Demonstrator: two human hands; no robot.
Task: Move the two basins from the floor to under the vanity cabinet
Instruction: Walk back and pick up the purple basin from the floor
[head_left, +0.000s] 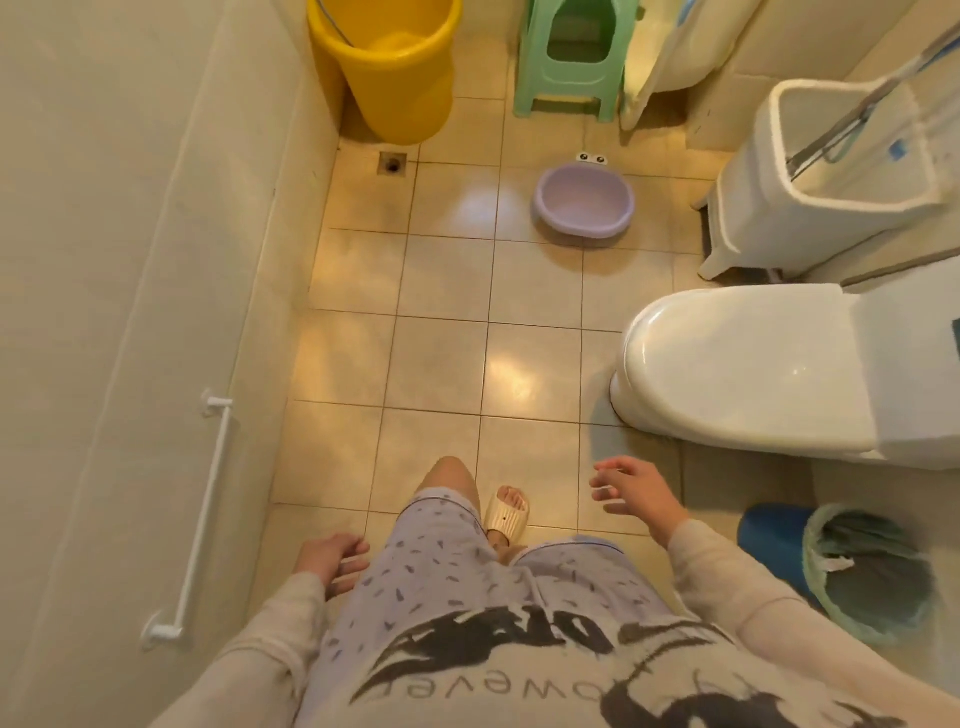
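A small purple basin (583, 203) with two cartoon eyes on its far rim sits on the tiled floor ahead, between the green stool and the white bin. I see only this one basin; no vanity cabinet is in view. My left hand (332, 562) hangs by my left thigh, fingers loosely curled and holding nothing. My right hand (635, 488) is out in front at the right, fingers spread and empty. Both hands are far from the basin.
A yellow bucket (395, 73) and a green stool (569, 57) stand at the far wall. A white bin (810, 182) and a toilet (743, 364) line the right side. A lined waste basket (862, 571) is near my right arm. A white rail (200, 519) runs along the left wall.
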